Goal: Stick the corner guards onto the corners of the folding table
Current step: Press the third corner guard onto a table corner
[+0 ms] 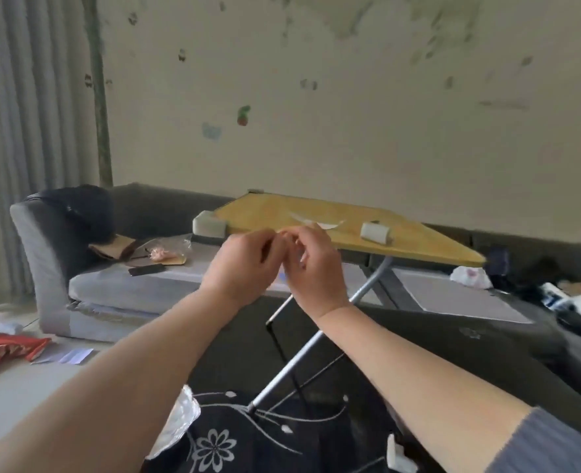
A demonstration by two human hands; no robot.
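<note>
A white corner guard (209,226) already sits on the near-left corner of the folding table (401,238), and another (255,191) seems to cap the far-left corner. A loose guard (375,232) lies on the yellow tabletop toward the right, close to the near edge, with white backing strips (316,221) lying left of it. The right corner (480,259) is bare.

I hold both hands together just in front of the near edge. My left hand (244,264) and right hand (316,268) each have a narrow grip, fingertips pinched on something small between them. It is blurred; I judge it to be a sticky pad or its backing, but I cannot tell for certain.

The risk from here, as I see it: if this is adhesive, it could fold onto itself or cling to my fingers while I peel, and then it would not bond. The tabletop also sits tilted on its crossed metal legs (302,353), so pressing hard on a corner could rock it and slide the loose guard off.

Behind the table runs a grey sofa (104,285) with a black bag (74,206) and a snack packet (162,254). Red cloth (5,348) lies on the floor to the left.
</note>
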